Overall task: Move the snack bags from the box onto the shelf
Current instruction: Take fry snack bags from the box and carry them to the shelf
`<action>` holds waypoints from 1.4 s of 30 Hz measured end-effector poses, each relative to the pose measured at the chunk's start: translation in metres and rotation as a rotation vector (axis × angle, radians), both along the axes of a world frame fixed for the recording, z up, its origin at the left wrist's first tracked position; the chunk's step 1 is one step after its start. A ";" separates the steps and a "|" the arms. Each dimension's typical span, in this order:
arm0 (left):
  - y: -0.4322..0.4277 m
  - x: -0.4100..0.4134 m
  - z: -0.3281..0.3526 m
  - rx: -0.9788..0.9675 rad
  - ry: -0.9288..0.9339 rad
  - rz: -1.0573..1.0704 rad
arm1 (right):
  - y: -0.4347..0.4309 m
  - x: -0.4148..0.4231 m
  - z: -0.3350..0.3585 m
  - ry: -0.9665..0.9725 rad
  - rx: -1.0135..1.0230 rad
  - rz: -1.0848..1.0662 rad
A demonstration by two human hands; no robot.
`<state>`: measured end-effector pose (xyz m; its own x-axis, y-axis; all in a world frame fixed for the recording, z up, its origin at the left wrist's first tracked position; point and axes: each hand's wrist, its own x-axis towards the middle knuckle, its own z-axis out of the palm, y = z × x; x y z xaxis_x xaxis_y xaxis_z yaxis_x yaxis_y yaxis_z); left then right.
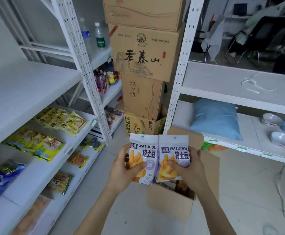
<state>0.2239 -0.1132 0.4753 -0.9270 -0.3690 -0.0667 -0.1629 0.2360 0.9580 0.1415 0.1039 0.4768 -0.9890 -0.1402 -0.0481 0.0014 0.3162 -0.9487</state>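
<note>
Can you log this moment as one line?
phase: bags held over box | left grip: holds left WATUDOU bag | right grip: holds right WATUDOU bag | shelved: not yet
</note>
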 end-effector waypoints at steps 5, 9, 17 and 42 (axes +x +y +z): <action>0.003 0.049 0.014 0.022 0.030 0.015 | 0.004 0.044 0.012 0.018 -0.020 0.038; 0.012 0.093 0.023 0.010 0.056 0.053 | 0.009 0.078 0.024 0.046 -0.003 0.066; 0.016 0.209 0.044 -0.012 0.158 0.283 | -0.019 0.152 0.050 0.091 -0.025 0.254; -0.268 0.379 0.088 -0.215 0.320 0.908 | -0.400 0.248 0.109 0.234 -0.140 0.767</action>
